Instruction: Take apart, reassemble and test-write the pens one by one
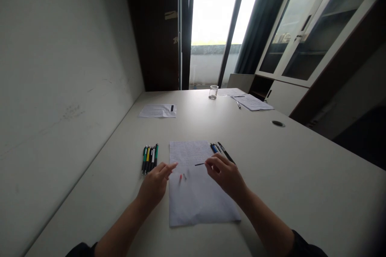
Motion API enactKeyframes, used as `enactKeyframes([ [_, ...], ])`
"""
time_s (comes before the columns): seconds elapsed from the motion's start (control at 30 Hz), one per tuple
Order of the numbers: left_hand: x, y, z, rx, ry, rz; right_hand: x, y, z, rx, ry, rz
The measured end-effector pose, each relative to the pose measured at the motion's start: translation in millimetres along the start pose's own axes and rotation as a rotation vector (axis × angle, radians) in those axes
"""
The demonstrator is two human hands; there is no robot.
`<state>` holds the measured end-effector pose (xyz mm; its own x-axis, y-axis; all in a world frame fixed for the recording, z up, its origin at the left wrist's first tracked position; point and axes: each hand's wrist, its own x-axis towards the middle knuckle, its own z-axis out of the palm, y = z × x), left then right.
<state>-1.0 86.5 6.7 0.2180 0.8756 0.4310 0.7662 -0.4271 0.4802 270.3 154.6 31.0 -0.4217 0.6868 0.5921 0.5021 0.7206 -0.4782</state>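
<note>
A thin dark pen refill (199,164) sticks out to the left from the pinched fingers of my right hand (224,173), above the paper. My left hand (155,181) hovers at the sheet's left edge, fingers stretched toward the refill, with nothing visible in them. Below, on the white paper (202,204), lie a small red pen part (180,177) and a tiny spring-like metal piece (185,176). The sheet's upper part bears lines of writing. Several pens (149,158) with green, yellow and white barrels lie side by side just beyond my left hand.
More pens (224,151), blue, white and black, lie behind my right hand, which partly covers them. Farther off are a paper with a dark strip (158,111), a clear glass (213,92), stacked papers (253,102), a pen (238,105) and a round grommet (278,123). A wall (75,88) borders the left side.
</note>
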Motion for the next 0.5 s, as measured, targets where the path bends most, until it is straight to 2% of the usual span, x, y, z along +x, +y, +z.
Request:
enactKeyframes([
  [0.17,1.0,-0.5,2.1,-0.118,0.052,-0.016,-4.9,-12.6,-3.3,-0.187,-0.155,-0.183],
  [0.5,3.8,7.1,-2.8,-0.098,0.08,-0.038,-10.3,-36.4,-4.7,-0.269,-0.383,-0.421],
])
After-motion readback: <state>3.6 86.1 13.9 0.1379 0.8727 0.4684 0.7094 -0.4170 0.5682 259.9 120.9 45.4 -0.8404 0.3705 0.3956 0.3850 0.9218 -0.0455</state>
